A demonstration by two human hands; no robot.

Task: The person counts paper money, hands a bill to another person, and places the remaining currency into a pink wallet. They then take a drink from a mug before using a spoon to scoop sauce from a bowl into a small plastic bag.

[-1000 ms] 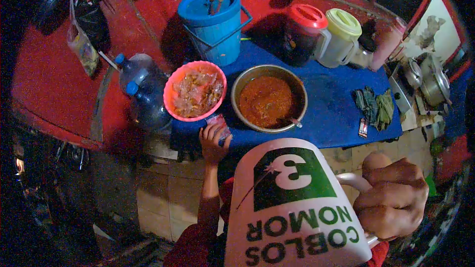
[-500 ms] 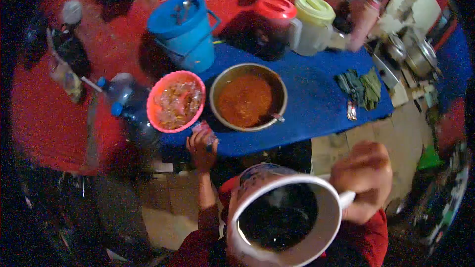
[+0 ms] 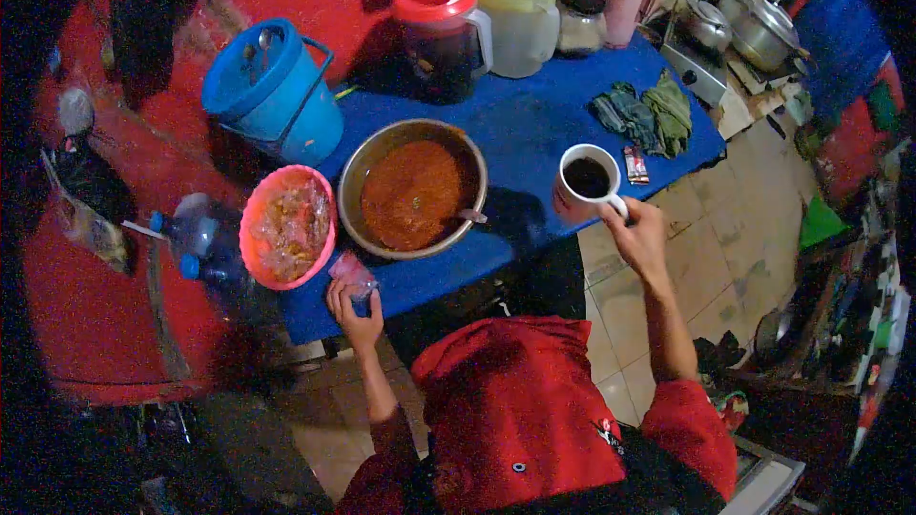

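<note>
My right hand (image 3: 637, 236) grips the handle of a white mug (image 3: 586, 181) with dark liquid in it, held at the front right part of the blue table (image 3: 534, 129). My left hand (image 3: 354, 310) holds a small plastic packet (image 3: 351, 274) at the table's near edge. The packet lies just in front of a pink bowl (image 3: 285, 226) of plastic-wrapped food. A metal bowl (image 3: 412, 187) of orange-red sauce with a spoon in it stands between my hands.
A blue bucket (image 3: 272, 91) with spoons, a red-lidded jug (image 3: 437, 36) and a pale-lidded jug (image 3: 520, 14) stand at the back. Green leaves (image 3: 646, 113) lie on the right. Water bottles (image 3: 196, 238) are left of the table, metal pots (image 3: 744, 19) on a stove at the far right.
My right hand has carried the mug from close to my face down and forward to the table's front right. The view has shifted. My left hand stays at the table edge with the packet.
</note>
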